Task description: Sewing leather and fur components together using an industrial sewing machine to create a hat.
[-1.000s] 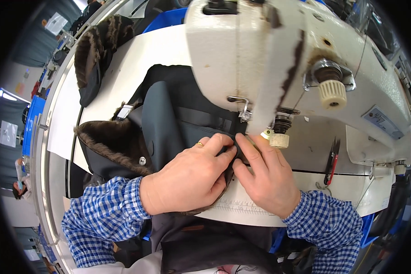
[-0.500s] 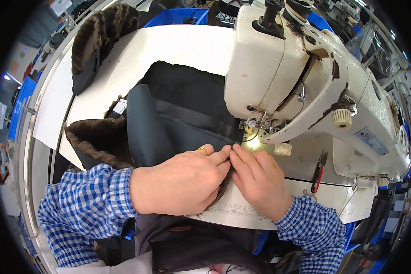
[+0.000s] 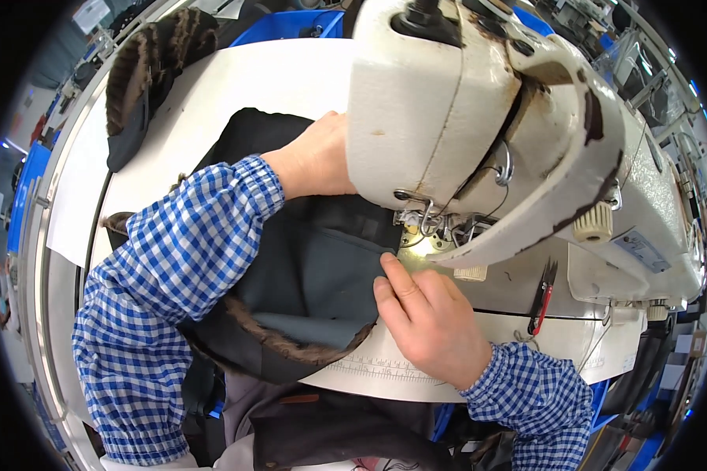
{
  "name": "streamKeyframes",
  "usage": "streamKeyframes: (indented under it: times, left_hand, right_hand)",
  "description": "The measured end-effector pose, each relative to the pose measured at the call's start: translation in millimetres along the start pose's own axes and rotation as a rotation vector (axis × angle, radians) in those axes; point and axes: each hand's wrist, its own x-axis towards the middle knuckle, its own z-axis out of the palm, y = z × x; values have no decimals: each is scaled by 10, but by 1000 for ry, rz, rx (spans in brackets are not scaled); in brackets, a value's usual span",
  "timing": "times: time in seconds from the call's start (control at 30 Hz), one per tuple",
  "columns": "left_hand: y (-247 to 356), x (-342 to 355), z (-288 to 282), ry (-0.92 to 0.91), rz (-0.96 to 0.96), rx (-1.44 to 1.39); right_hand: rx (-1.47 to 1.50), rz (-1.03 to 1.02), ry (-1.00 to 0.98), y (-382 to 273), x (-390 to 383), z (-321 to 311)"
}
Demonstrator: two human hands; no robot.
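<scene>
1. Dark fabric (image 3: 314, 271): lies on the white surface (image 3: 291, 74), reaching its front edge. I judge that weight there could drag the panel askew.
2. Right hand (image 3: 432, 322): fingertips against the fabric's right edge; whether they pinch it, I cannot tell. Too light a hold could let the cloth slip.
3. Left hand (image 3: 318, 157): partly behind the sewing machine (image 3: 404, 110); fingers hidden, grip undeterminable. Uneven pull there could cause puckering.
4. Right fingertips sit near the needle plate (image 3: 426, 245); inattention risks injury.
5. Snips (image 3: 540, 310) lie toward the surface's front edge; a sleeve (image 3: 526, 377) could snag them.
</scene>
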Motion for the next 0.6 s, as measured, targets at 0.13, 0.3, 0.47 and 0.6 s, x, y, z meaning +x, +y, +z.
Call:
streamKeyframes:
  times: [0.13,0.3,0.47,0.6]
  left_hand:
    - [-127,11,185,-20,78,18]
    - [-163,33,179,-25,56,-1]
    - [-169,42,203,-23,30,-28]
    - [-191,39,193,-20,6,-47]
  right_hand:
    - [72,30,12,-17,9,20]
    - [104,57,-33,-31,24,-15]
    - [94,50,-37,11,19,2]
    - [50,42,-36,33,39,-28]
